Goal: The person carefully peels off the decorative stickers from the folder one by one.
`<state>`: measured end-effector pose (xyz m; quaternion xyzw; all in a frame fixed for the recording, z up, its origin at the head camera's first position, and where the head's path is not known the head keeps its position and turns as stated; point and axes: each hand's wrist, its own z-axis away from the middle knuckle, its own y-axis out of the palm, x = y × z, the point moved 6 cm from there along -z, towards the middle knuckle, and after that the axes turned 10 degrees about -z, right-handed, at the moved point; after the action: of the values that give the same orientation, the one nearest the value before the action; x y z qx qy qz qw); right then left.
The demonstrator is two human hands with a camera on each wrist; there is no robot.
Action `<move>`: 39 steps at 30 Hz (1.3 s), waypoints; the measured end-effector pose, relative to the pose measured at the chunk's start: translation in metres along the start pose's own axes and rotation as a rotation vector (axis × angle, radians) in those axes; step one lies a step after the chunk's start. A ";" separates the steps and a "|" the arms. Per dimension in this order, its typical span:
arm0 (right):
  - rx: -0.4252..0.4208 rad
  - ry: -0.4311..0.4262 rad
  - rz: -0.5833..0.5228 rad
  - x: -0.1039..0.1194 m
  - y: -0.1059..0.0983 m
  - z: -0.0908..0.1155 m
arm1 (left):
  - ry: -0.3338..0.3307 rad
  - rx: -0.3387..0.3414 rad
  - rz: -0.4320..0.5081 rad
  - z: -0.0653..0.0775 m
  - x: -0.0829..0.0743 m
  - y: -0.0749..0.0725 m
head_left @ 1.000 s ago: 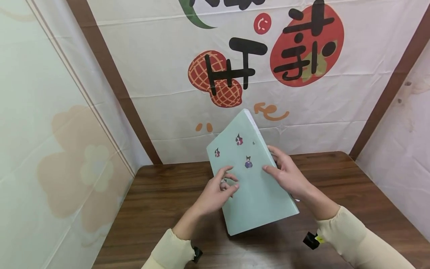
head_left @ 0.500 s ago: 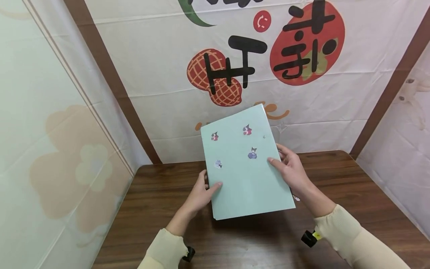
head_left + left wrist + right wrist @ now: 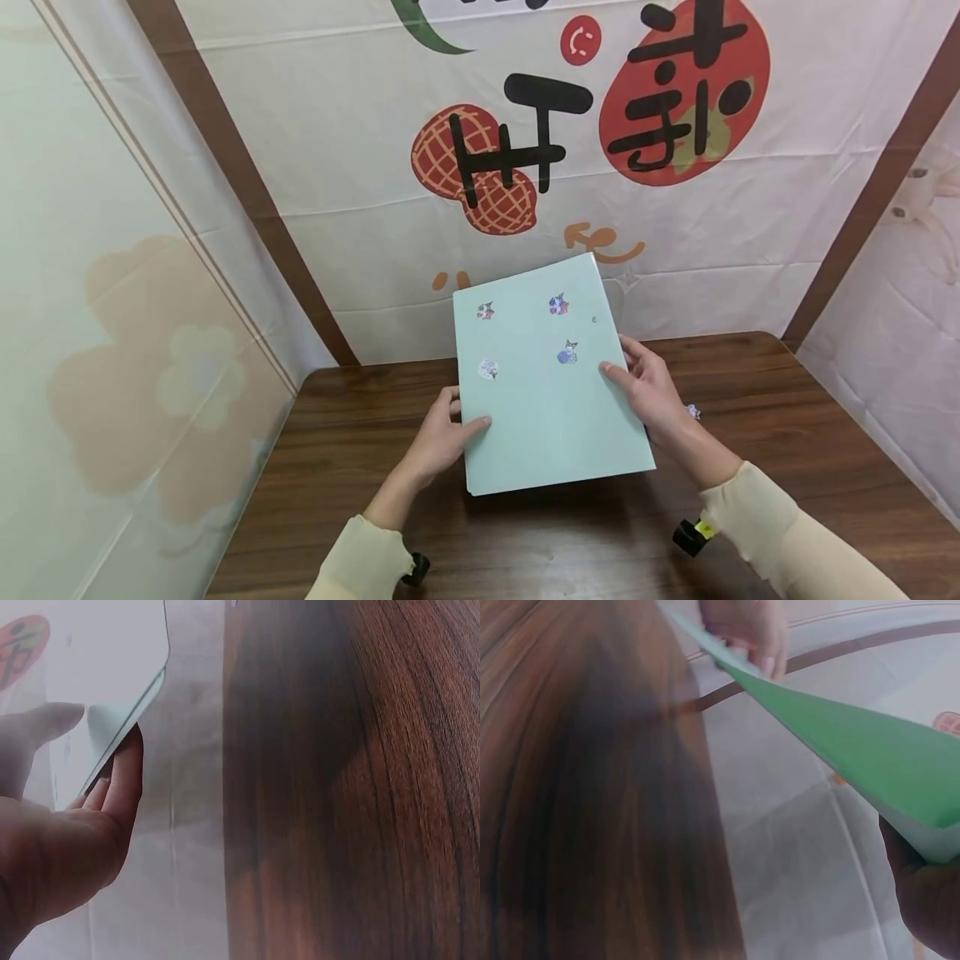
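Note:
A mint-green folder (image 3: 551, 425) with small cartoon stickers on its cover is held tilted over the table in the head view. My left hand (image 3: 437, 435) grips its left edge, thumb on the cover and fingers behind. On the opposite edge, my right hand (image 3: 651, 392) pinches it the same way. The left wrist view shows the left hand (image 3: 67, 840) with its fingers under the folder's edge (image 3: 127, 720). In the right wrist view the folder's green side (image 3: 862, 750) slants across, partly hiding the right hand (image 3: 934, 900).
The brown wood-grain table (image 3: 337, 467) lies beneath. A small cartoon-patterned piece (image 3: 692, 411) lies on it beyond the right wrist. White fabric (image 3: 360, 250) with printed fruit and lettering hangs behind, and more fabric (image 3: 150, 292) flanks the left side.
The left hand went from hovering over the cover to gripping the left edge. The folder turned to face the head camera more squarely, then lowered slightly. The small piece by the right wrist came into fuller view.

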<state>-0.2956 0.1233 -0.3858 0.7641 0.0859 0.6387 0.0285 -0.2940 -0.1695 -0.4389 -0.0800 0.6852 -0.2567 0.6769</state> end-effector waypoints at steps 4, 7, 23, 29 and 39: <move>0.005 -0.011 0.074 -0.013 0.000 0.000 | 0.016 -0.050 -0.101 0.005 -0.006 -0.001; 0.010 0.006 0.147 -0.024 0.001 0.001 | 0.024 -0.077 -0.197 0.007 -0.006 0.000; 0.080 0.116 0.614 -0.070 -0.006 0.015 | -0.023 0.090 -0.465 0.022 0.019 0.021; 0.094 0.138 0.714 -0.079 -0.008 0.018 | -0.060 0.174 -0.374 0.026 0.027 0.029; 0.131 0.176 0.849 -0.088 -0.011 0.023 | -0.068 0.164 -0.392 0.022 0.037 0.034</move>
<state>-0.2888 0.1213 -0.4777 0.6745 -0.1932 0.6497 -0.2926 -0.2670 -0.1629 -0.4858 -0.1651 0.6102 -0.4354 0.6409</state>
